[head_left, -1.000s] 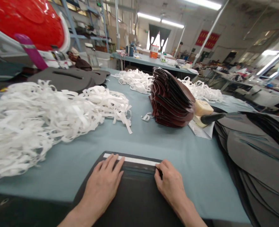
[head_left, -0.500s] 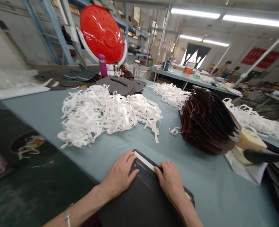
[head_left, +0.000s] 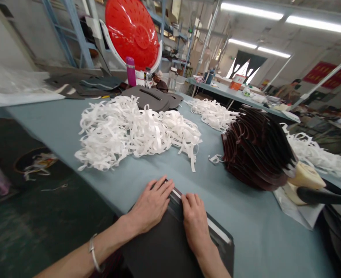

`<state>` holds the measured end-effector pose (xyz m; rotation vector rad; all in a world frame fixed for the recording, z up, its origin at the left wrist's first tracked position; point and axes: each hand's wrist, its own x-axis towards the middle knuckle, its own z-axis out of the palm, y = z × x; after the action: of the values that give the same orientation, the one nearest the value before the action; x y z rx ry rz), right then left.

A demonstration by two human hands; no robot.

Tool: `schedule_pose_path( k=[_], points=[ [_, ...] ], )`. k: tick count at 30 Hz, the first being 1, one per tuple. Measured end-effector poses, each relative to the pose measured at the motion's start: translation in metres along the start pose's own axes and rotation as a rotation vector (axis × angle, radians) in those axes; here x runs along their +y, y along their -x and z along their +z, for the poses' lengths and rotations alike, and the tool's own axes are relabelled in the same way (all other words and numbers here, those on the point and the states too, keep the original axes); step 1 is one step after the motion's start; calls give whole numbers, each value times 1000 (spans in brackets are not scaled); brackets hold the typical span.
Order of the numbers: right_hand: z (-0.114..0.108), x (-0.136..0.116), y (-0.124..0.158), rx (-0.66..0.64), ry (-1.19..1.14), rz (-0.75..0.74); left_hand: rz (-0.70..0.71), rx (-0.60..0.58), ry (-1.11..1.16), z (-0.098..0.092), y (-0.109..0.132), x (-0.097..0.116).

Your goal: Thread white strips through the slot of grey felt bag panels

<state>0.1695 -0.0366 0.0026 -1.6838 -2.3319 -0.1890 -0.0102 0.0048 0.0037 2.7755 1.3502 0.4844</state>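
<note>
A dark grey sheet (head_left: pixel 161 251) with rounded corners lies in front of me at the near edge of the table. Along its far edge runs a narrow white strip (head_left: pixel 218 231), partly covered by my hands. My left hand (head_left: pixel 151 206), with a bangle at the wrist, rests flat on the far left corner, its fingers stretched out over the edge. Close beside it on the right, my right hand (head_left: pixel 196 224) has its fingers bent and held together, pressing at the white strip. The right thumb is hidden.
Beyond my hands is a heap of white ribbon strips (head_left: pixel 124 133). To the right stand a stack of dark brown curved pieces (head_left: pixel 255 150) and a yellowish block (head_left: pixel 306 177). Grey cut pieces (head_left: pixel 147 96) and a purple bottle (head_left: pixel 130 71) lie farther back. A person (head_left: pixel 287 92) is far off.
My left hand has flattened out over the sheet's far corner. My right hand has shifted left along the strip, baring more white strip on its right. The camera view has shifted slightly.
</note>
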Motion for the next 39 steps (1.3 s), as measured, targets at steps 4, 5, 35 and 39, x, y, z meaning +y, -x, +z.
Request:
schedule_pose_path(
  k=[4, 5, 35, 39],
  points=[
    [-14, 47, 71, 70, -19, -14, -2, 4, 29, -2, 2, 1],
    [-18, 57, 87, 76, -22, -12, -1, 0, 34, -3, 2, 1],
    [-21, 22, -2, -168, 193, -72, 50, 47, 163, 5, 0, 14],
    [-22, 20, -12, -249, 271, -110, 45, 32, 162, 5, 0, 14]
  ],
)
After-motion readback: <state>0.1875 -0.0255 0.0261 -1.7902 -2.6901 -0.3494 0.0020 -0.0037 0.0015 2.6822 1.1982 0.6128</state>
